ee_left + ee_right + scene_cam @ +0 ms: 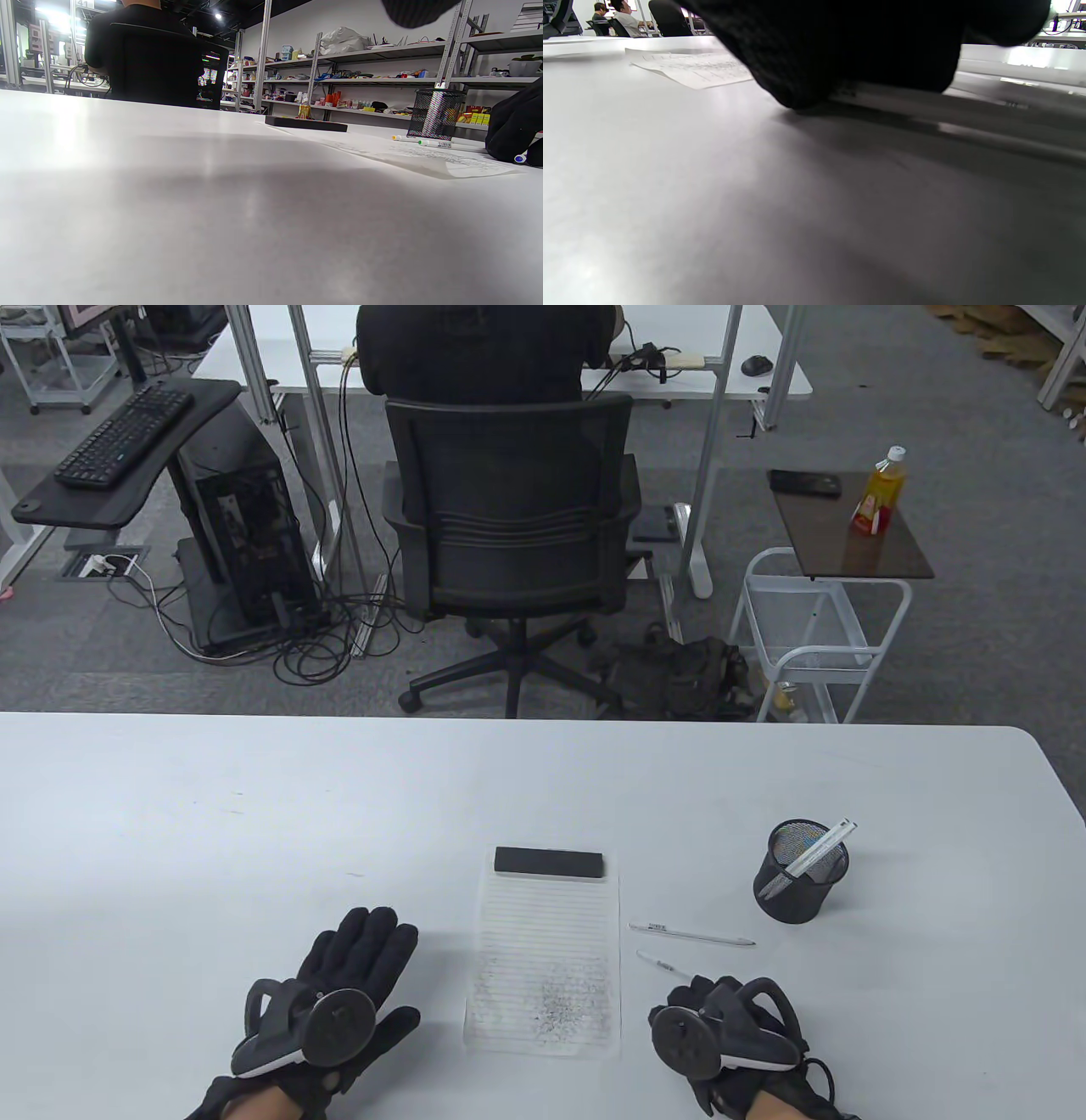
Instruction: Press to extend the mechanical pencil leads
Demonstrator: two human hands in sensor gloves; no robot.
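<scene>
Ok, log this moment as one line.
left hand flat on table | right hand curled over near pencil | far pencil untouched

Bench surroundings.
Scribbled lined sheet lying between the hands, black block sitting on its far edge.

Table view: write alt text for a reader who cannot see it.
Two gloved hands rest on a white table: the left hand flat, the right hand curled at the end of a pencil. Between them lies a scribbled notepad; another pencil and a mesh cup sit beyond.
</scene>
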